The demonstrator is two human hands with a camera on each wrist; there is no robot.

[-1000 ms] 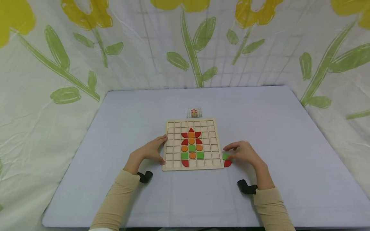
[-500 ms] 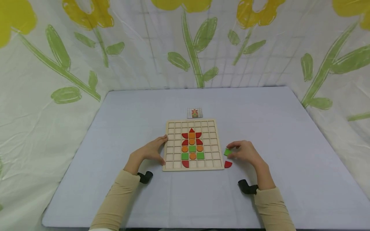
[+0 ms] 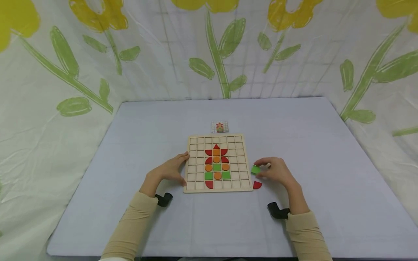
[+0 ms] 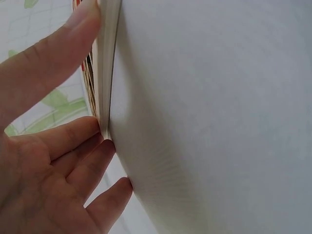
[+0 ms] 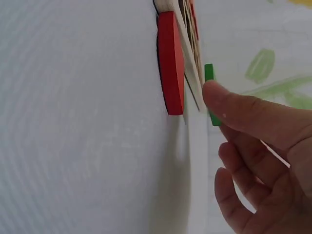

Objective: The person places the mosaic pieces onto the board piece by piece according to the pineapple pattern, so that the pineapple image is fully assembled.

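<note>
My right hand (image 3: 275, 171) pinches a green square tile (image 3: 255, 170) between thumb and fingers, just off the right edge of a wooden grid board (image 3: 240, 158). In the right wrist view, the green tile (image 5: 209, 73) is raised above the table on edge-on show. A red quarter-circle tile (image 3: 257, 185) lies on the table by the board's lower right corner. Against the board's left edge rest the spread thumb and fingertips of my left hand (image 3: 168, 170). Red, orange and green tiles form a figure in the board's middle columns, with a red quarter-circle (image 3: 209, 185) at its lower left.
Behind the board lies a small card (image 3: 220, 127) printed with a similar coloured figure on a grid. A white cloth covers the table (image 3: 156, 127). A curtain (image 3: 156, 65) with painted flowers hangs along the back and sides.
My right hand has lifted the green square tile away from the red quarter-circle tile, moving it slightly right, then back towards the board. The left hand stays at the board's edge.
</note>
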